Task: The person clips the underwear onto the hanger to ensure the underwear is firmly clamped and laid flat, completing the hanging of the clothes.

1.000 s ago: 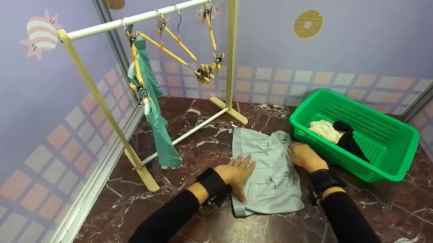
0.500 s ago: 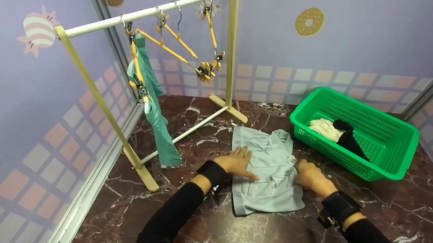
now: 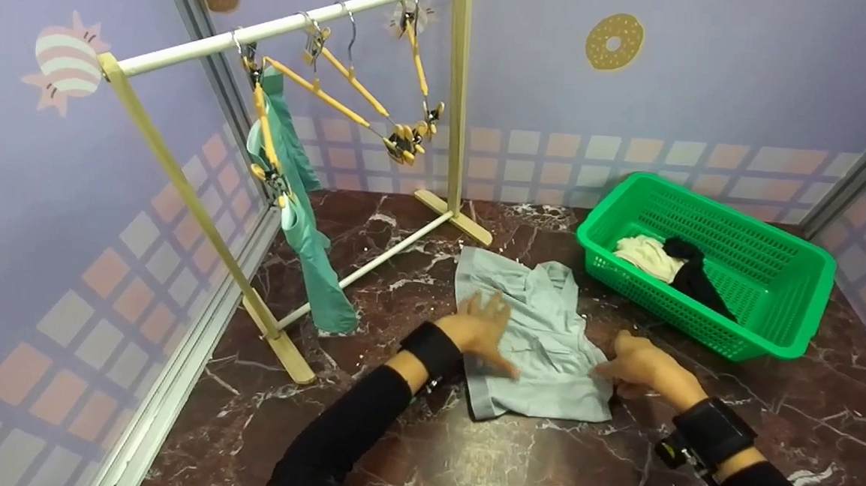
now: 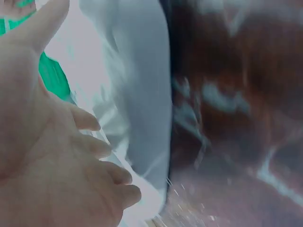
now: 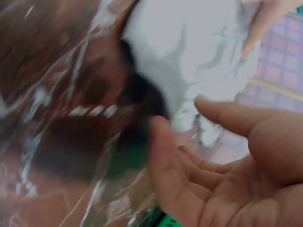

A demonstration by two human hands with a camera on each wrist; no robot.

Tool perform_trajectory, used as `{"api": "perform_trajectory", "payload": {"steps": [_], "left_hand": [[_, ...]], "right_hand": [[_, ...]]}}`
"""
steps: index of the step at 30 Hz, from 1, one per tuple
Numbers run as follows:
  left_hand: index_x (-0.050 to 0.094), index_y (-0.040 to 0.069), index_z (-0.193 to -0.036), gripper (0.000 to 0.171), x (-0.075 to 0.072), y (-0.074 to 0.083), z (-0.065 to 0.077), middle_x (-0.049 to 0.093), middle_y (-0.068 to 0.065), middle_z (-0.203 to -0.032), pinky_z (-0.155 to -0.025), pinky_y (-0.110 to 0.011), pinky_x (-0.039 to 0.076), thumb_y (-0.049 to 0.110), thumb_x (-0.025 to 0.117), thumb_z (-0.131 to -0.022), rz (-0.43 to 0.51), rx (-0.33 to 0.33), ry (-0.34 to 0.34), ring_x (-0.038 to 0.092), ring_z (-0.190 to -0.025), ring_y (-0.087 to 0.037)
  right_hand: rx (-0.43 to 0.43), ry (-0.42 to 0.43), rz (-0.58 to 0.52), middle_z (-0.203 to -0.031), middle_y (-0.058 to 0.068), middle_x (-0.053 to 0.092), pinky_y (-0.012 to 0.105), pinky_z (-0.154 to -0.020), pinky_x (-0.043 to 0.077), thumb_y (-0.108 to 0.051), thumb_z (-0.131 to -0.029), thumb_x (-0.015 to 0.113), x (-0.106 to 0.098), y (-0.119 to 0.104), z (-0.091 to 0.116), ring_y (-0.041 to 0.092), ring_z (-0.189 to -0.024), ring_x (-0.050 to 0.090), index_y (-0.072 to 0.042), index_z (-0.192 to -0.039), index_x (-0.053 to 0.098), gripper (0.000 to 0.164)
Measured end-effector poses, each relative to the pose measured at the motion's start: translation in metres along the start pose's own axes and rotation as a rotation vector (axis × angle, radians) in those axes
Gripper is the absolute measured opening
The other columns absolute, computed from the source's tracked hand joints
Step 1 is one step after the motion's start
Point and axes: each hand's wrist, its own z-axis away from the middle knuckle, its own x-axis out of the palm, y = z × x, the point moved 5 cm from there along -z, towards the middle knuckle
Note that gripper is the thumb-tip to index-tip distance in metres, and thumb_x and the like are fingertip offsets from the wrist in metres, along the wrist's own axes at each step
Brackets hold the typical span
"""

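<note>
A pair of light grey boxer briefs (image 3: 540, 332) lies on the dark red marble surface, waistband to the left and the cloth wrinkled. Over its left part is my left hand (image 3: 481, 335), fingers spread; in the left wrist view that hand (image 4: 61, 137) has its thumb apart from loosely bent fingers. Beside the lower right edge of the briefs is my right hand (image 3: 643, 365). In the right wrist view its thumb (image 5: 232, 116) and index finger stand apart, with no cloth between them and the grey fabric (image 5: 189, 56) just beyond.
A drying rack (image 3: 189, 55) with yellow clip hangers (image 3: 353, 80) stands to the left, a teal garment (image 3: 313, 243) clipped on it. At right is a green basket (image 3: 765, 338) holding a cream cloth (image 3: 646, 256) and a black cloth (image 3: 697, 282). Walls enclose the back and sides.
My right hand has moved down along the right edge of the briefs, toward me, and its fingers have parted. The left hand stays over the left part; the cloth lies slightly differently.
</note>
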Motion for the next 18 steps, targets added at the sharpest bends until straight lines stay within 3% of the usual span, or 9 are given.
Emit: {"api": "perform_trajectory", "payload": {"steps": [2, 4, 8, 11, 15, 18], "left_hand": [[0.001, 0.012, -0.164, 0.137, 0.005, 0.007, 0.005, -0.012, -0.016, -0.169, -0.125, -0.057, 0.000, 0.076, 0.077, -0.070, -0.032, 0.040, -0.021, -0.009, -0.152, -0.048], [0.001, 0.013, -0.164, 0.139, 0.009, 0.011, 0.008, -0.011, -0.015, -0.169, -0.126, -0.056, 0.002, 0.074, 0.080, -0.067, -0.067, 0.056, -0.030, -0.009, -0.152, -0.048], [0.002, 0.014, -0.165, 0.141, 0.013, 0.009, 0.011, -0.008, -0.015, -0.170, -0.127, -0.055, 0.005, 0.072, 0.083, -0.066, -0.114, 0.046, -0.021, -0.007, -0.152, -0.049], [0.001, 0.013, -0.164, 0.141, 0.014, 0.003, 0.014, -0.007, -0.016, -0.170, -0.127, -0.054, 0.004, 0.072, 0.082, -0.066, -0.109, 0.039, -0.010, -0.006, -0.152, -0.050], [-0.001, 0.011, -0.164, 0.139, 0.013, -0.002, 0.026, -0.010, -0.017, -0.169, -0.127, -0.050, 0.001, 0.073, 0.079, -0.069, -0.064, 0.067, 0.001, -0.007, -0.152, -0.048], [-0.002, 0.010, -0.163, 0.136, 0.015, 0.004, 0.040, -0.014, -0.017, -0.168, -0.126, -0.047, -0.001, 0.075, 0.075, -0.072, -0.028, 0.120, 0.008, -0.010, -0.153, -0.045]], "right_hand": [[0.037, -0.039, -0.029, -0.080, 0.017, 0.064, 0.030, -0.054, 0.060, -0.017, -0.085, 0.082, 0.006, -0.002, 0.005, 0.019, -0.057, 0.065, 0.021, -0.143, 0.019, 0.093], [0.045, -0.068, -0.061, -0.078, 0.017, 0.066, 0.031, -0.055, 0.061, -0.009, -0.079, 0.085, 0.013, -0.004, 0.009, 0.019, -0.058, 0.067, 0.019, -0.142, 0.016, 0.097], [0.007, -0.092, -0.131, -0.090, 0.023, 0.060, 0.032, -0.057, 0.062, 0.011, -0.072, 0.079, 0.021, -0.007, 0.016, 0.021, -0.059, 0.067, 0.011, -0.125, 0.027, 0.075], [-0.011, -0.140, -0.156, -0.100, 0.027, 0.052, 0.031, -0.057, 0.062, 0.017, -0.070, 0.075, 0.021, -0.005, 0.021, 0.021, -0.060, 0.067, 0.010, -0.124, 0.028, 0.072], [-0.030, -0.200, -0.125, -0.091, 0.022, 0.059, 0.028, -0.057, 0.061, 0.011, -0.074, 0.074, 0.019, -0.002, 0.026, 0.018, -0.061, 0.065, 0.010, -0.126, 0.036, 0.064], [-0.044, -0.183, -0.104, -0.080, 0.014, 0.064, 0.027, -0.058, 0.059, 0.003, -0.079, 0.077, 0.015, -0.002, 0.028, 0.017, -0.061, 0.063, 0.007, -0.120, 0.043, 0.054]]}}
